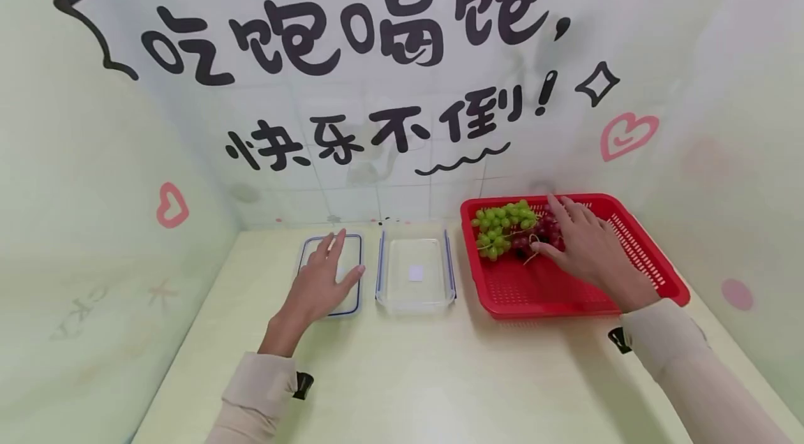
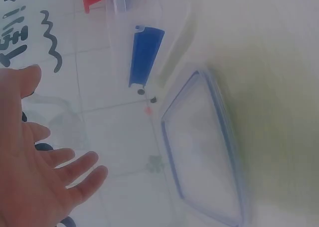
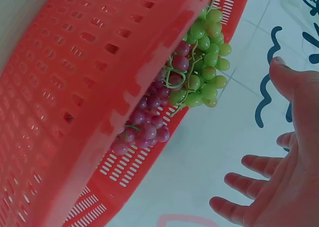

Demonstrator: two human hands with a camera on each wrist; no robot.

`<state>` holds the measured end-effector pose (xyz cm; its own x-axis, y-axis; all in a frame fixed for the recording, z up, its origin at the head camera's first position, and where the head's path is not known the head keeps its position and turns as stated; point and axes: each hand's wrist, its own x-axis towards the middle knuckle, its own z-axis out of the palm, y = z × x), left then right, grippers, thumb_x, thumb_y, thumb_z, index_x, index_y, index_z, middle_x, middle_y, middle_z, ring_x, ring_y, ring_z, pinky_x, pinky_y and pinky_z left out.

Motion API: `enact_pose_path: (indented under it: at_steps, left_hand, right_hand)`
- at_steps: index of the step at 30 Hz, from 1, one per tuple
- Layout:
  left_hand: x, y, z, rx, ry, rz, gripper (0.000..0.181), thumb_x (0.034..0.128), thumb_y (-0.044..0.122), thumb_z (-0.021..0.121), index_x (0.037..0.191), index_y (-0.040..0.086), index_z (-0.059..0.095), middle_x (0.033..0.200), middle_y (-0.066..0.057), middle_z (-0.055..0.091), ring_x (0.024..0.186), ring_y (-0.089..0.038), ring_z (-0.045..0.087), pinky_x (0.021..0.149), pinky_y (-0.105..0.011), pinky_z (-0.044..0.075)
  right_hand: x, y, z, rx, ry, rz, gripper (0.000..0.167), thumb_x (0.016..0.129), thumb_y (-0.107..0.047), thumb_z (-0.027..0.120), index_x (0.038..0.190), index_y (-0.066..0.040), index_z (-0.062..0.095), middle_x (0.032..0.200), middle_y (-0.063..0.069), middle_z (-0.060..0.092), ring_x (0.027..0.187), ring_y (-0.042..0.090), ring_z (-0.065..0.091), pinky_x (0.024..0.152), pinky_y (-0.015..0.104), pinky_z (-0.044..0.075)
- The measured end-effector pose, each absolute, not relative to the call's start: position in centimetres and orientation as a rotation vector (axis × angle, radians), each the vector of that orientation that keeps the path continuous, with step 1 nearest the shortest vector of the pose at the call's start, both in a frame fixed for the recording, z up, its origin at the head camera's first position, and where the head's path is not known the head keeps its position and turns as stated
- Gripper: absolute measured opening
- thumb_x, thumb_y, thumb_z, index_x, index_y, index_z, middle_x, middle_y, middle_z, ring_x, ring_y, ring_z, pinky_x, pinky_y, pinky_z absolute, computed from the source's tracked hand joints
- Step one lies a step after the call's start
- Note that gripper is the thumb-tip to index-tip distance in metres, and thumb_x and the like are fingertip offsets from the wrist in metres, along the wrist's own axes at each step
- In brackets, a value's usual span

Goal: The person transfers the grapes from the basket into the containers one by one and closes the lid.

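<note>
My left hand (image 1: 319, 285) hovers with spread fingers over a clear lid (image 1: 349, 299) with a blue seal, lying flat on the table; the left wrist view shows a gap between them. Beside the lid stands a clear plastic container (image 1: 402, 303) with blue side clips. My right hand (image 1: 589, 248) is above a red perforated basket (image 1: 534, 299), fingers extended and holding nothing. Green grapes (image 1: 500, 222) fill the basket's back left part. Red grapes (image 3: 145, 128) lie right of them, partly hidden by my right hand in the head view.
A pale table (image 1: 402, 381) carries the lid, container and basket in a row. White printed walls (image 1: 377, 95) with black lettering close off the back and both sides. The basket stands close to the right wall.
</note>
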<state>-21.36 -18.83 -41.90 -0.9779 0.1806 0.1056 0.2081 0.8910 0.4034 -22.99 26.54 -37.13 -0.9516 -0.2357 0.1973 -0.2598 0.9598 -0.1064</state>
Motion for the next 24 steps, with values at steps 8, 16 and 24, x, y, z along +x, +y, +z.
enact_pose_path:
  at_steps: [8,16,24]
  left_hand:
    - [-21.2,-17.7,-44.2,-0.240,-2.964,-0.995,0.077,0.1018,0.048,0.048,0.160,0.012,0.013,0.163,-0.020,0.018,0.146,-0.044,0.026,0.111,-0.066,0.032]
    - [-21.7,-15.8,-46.5,-0.157,-2.812,-1.254,0.066,0.1037,0.031,0.051,0.156,0.004,0.023,0.158,-0.021,0.028,0.141,-0.040,0.037,0.112,-0.058,0.036]
    - [-21.7,-14.1,-47.6,-0.119,-2.694,-1.368,0.061,0.1033,0.025,0.051,0.154,-0.001,0.027,0.156,-0.025,0.032,0.141,-0.043,0.036,0.114,-0.058,0.033]
  right_hand:
    - [-24.3,26.0,-36.9,0.382,-2.940,0.231,0.103,0.082,-0.042,0.078,0.158,-0.007,0.017,0.154,0.029,0.029,0.136,0.053,0.033,0.100,0.074,0.037]
    - [-25.3,26.0,-36.1,0.377,-2.980,0.339,0.103,0.081,-0.040,0.080,0.157,-0.005,0.020,0.153,0.029,0.030,0.136,0.053,0.035,0.094,0.072,0.044]
    - [-26.7,25.7,-36.1,0.411,-3.044,0.629,0.093,0.087,-0.034,0.076,0.156,-0.006,0.021,0.149,0.026,0.037,0.134,0.044,0.039,0.099,0.063,0.047]
